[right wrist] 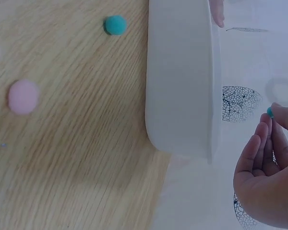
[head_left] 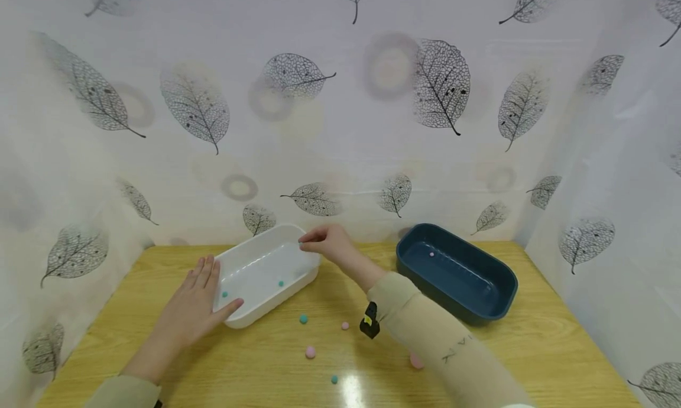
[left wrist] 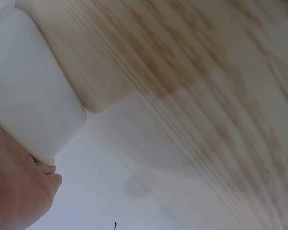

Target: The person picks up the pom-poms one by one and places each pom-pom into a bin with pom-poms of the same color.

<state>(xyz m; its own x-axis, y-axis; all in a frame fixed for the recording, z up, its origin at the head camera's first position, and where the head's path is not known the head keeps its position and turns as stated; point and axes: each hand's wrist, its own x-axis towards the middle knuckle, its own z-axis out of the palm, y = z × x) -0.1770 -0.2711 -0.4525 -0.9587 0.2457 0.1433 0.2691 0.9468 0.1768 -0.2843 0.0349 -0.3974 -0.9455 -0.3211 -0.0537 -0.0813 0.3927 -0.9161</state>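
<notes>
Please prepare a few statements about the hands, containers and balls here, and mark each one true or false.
1. The right hand pinches a teal ball. True.
2. The left hand touches the white container. True.
3. The white container is empty. False: two teal balls lie inside.
4. A small pink ball lies in the dark blue container. True.
5. The dark blue container stands left of the white container. False: it stands on the right.

Two balls (head_left: 281, 284) in left tray (head_left: 252, 278), one ball (head_left: 432, 255) in right tray (head_left: 454, 281); loose balls (head_left: 310, 352) nearer
</notes>
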